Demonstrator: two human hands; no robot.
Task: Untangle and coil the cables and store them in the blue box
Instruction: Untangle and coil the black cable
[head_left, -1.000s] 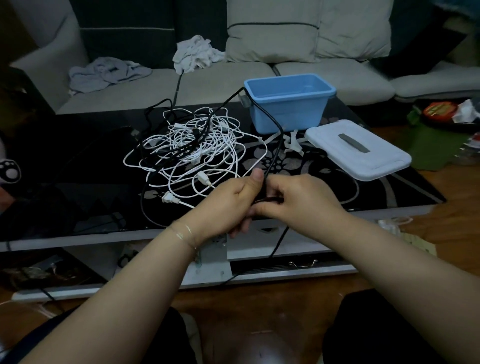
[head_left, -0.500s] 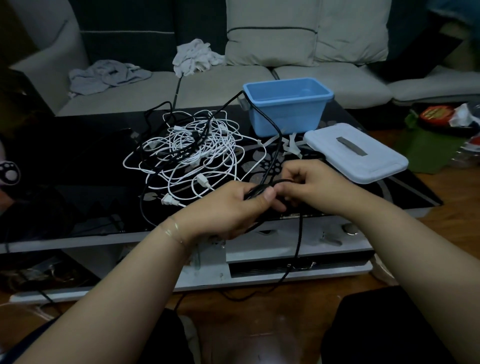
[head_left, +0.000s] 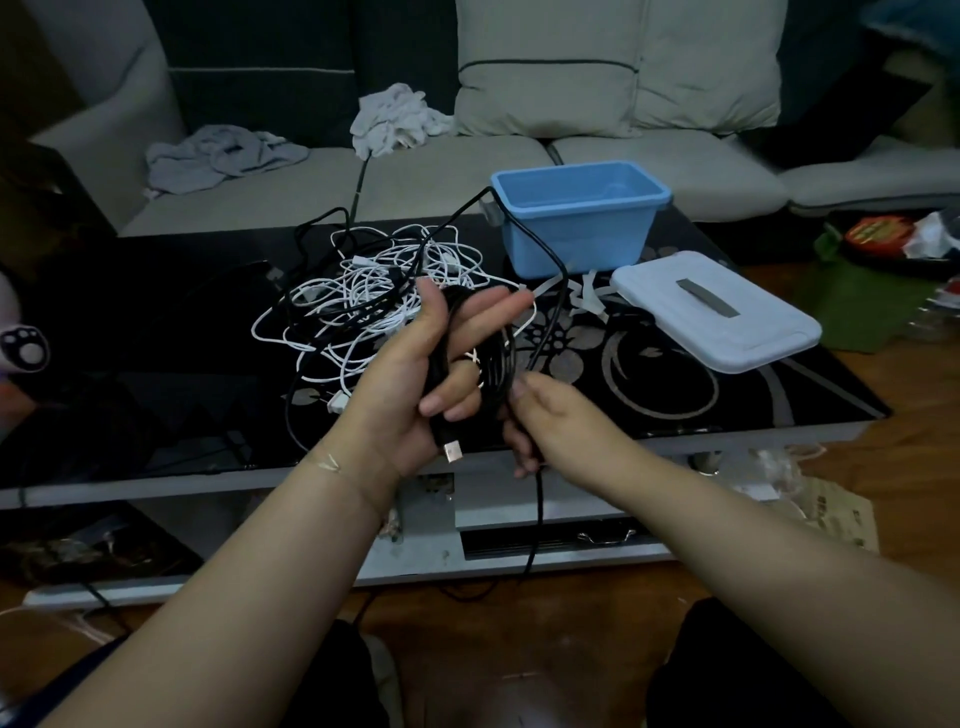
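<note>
Where the glossy black counter (head_left: 675, 395) with its pale flower pattern fills the middle of the view, a grey sofa (head_left: 467, 171) runs behind it, carrying crumpled cloths (head_left: 228, 158) and pale cushions (head_left: 618, 67); wooden floor (head_left: 519, 634) shows below the counter's front edge. Toward the far side of the counter stands the blue box (head_left: 579, 221), open at the top; its white lid (head_left: 714, 312) lies flat just to the right and nearer the camera. Left of the box a tangle of white cables (head_left: 363, 306) sprawls on the glass, with dark cords threaded through it.

Raised over the counter's near edge, the left hand (head_left: 415, 379) is turned palm toward the camera; its grip is clamped on a coiled black cable (head_left: 496, 364), the loops passing round the fingers, and a USB plug (head_left: 453, 451) sticks out below the palm. Just beside it, the right hand (head_left: 550, 415) pinches the same cable's loose run; from there one length climbs toward the box's left rim, and another hangs down past the counter edge toward the floor.
</note>
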